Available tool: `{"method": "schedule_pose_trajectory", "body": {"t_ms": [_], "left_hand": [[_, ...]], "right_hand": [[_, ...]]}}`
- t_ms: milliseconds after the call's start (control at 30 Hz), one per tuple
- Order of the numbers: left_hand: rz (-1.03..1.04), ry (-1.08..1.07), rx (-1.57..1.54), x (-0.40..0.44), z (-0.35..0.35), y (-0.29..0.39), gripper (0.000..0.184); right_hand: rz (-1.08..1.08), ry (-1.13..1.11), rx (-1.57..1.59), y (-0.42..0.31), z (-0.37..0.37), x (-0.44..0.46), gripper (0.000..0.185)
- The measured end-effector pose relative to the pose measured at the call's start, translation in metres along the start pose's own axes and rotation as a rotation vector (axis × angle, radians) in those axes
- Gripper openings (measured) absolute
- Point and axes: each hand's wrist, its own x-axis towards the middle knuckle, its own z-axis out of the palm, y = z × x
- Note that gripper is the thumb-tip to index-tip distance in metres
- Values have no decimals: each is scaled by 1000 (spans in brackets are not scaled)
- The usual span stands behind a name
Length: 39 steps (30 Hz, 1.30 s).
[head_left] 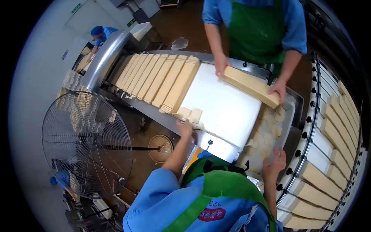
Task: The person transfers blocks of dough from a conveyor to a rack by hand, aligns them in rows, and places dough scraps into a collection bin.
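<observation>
My left hand (pixel 184 128) is at the near edge of the white work surface (pixel 218 102), its fingers curled against small cream-coloured flat pieces (pixel 190 115). Whatever lies between the fingertips is too small to make out. My right hand (pixel 275 162) is raised with fingers apart, holding nothing, beside a tray (pixel 288 127) of thin cream scraps (pixel 266 133). Across from me, a co-worker's two hands grip the ends of a long cream-coloured block (pixel 251 86) above the surface's right end. Similar long blocks (pixel 158 79) lie side by side at the left.
A rack (pixel 313 131) holding more long blocks stands at the right. A large wire-caged fan (pixel 87 145) is on the left. A curved metal machine housing (pixel 106 58) rises past the line's left end. The co-worker in a green apron (pixel 255 34) stands opposite; other people work farther left.
</observation>
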Motion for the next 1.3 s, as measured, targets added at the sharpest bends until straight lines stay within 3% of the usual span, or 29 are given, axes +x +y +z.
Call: {"method": "schedule_pose_trajectory", "body": {"t_ms": [33,100,167,233,300,367,433,467,533,567,633,733,900,1100,1300], "left_hand": [[-126,-84,-54,-34,11,38,65],[-261,-125,-156,-66,30,50,65],[-494,-376,-390,-107,20,106,63],[-633,-623,-426,-120,13,111,62],[-765,-717,-468,-128,6,133,60],[-754,-758,-469,-106,0,132,57],[-76,-649,-85,-56,-6,98,60],[190,-488,253,-28,-16,92,65],[465,-193,699,16,-43,94,75],[479,-75,814,31,-53,96,79],[434,-42,779,59,-62,87,82],[395,-182,610,78,-58,94,82],[354,-285,596,82,-53,108,80],[366,-409,726,89,-50,117,84],[323,-481,912,85,-46,125,85]], "right_hand": [[-53,-66,24,-14,7,4,53],[-126,-42,35,-39,18,12,50],[-184,-85,101,-64,24,28,49],[-206,-82,110,-87,33,42,49],[-242,-85,197,-112,41,57,47],[-253,-101,184,-135,51,72,45],[-275,-137,187,-150,75,84,44],[-275,-135,180,-157,87,91,44],[-282,-201,192,-173,111,108,46],[-278,-193,186,-183,126,118,46],[-281,-211,150,-204,157,136,48],[-262,-268,93,-243,204,174,55],[-195,-256,15,-328,260,248,73],[-137,-459,6,-415,275,325,71],[-50,-510,-57,-423,280,325,63]]}}
